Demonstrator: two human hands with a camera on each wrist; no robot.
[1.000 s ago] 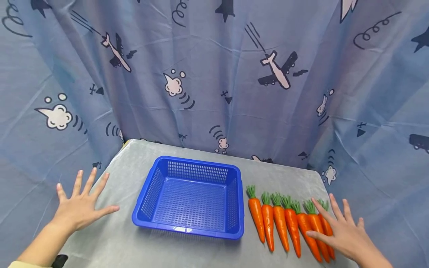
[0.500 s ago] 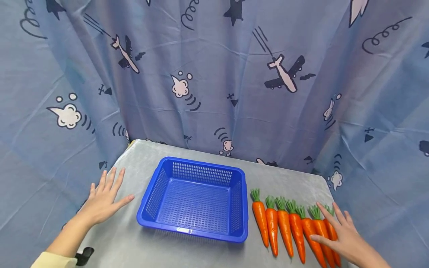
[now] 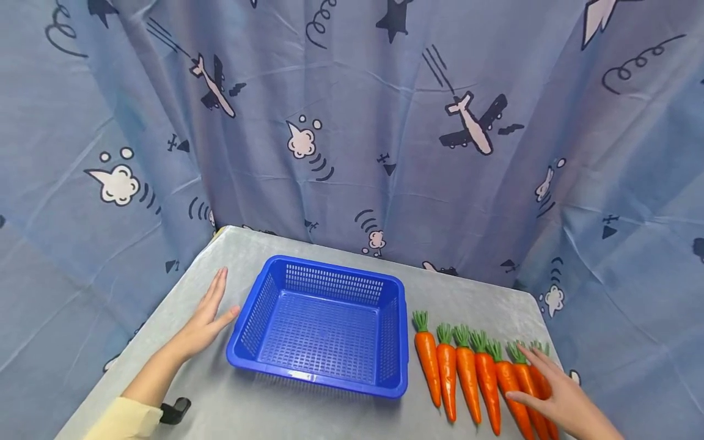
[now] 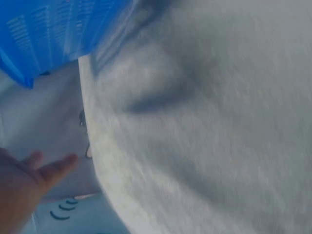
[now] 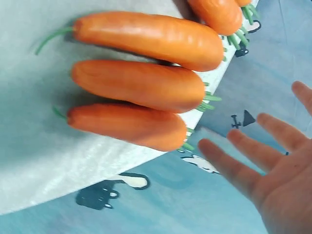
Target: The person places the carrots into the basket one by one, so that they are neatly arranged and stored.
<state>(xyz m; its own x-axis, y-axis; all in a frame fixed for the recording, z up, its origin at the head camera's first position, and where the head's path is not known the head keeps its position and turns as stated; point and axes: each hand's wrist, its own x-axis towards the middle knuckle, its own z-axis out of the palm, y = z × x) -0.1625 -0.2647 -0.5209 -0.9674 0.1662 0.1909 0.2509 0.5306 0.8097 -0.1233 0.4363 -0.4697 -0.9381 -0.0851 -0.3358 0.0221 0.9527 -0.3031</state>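
Observation:
An empty blue plastic basket (image 3: 316,380) sits in the middle of the grey table; its corner (image 4: 48,34) shows in the left wrist view. Several orange carrots (image 3: 447,373) with green tops lie in a row to its right. My left hand (image 3: 210,313) is open, fingers straight, just beside the basket's left wall, and appears as the left hand (image 4: 24,183) at that view's lower left. My right hand (image 3: 552,394) is open with fingers spread over the rightmost carrots. In the right wrist view the right hand (image 5: 273,170) hovers apart from the carrots (image 5: 139,85).
The grey-covered table (image 3: 308,415) ends close behind the carrots on the right, and its edge (image 5: 97,175) runs just beside the outermost carrot. A blue curtain (image 3: 352,134) printed with planes and clouds hangs all around the table.
My left hand has moved right from off the table's left side to the basket's left wall. My right hand has slid slightly lower over the rightmost carrots.

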